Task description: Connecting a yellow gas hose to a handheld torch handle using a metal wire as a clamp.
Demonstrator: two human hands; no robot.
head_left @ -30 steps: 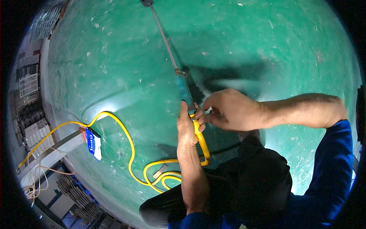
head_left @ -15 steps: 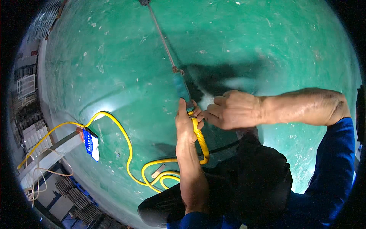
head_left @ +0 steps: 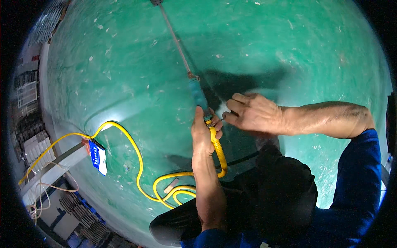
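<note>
Over green floor [head_left: 289,41], iron [head_left: 198,95] tip pts up-left, axis diag.

The left hand [head_left: 203,131] is hiding the tool's [head_left: 198,96] lower grip; the right hand's [head_left: 253,113] fingertips are covering something too small to tell

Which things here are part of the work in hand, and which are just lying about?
In hand:
- left hand gripping the teal-handled tool with a long metal rod
- right hand at the handle's lower end
- yellow hose running off the handle

Lying about:
- blue and white tag
- small flat metal piece among the hose loops
- stacked parts at the left edge
</note>
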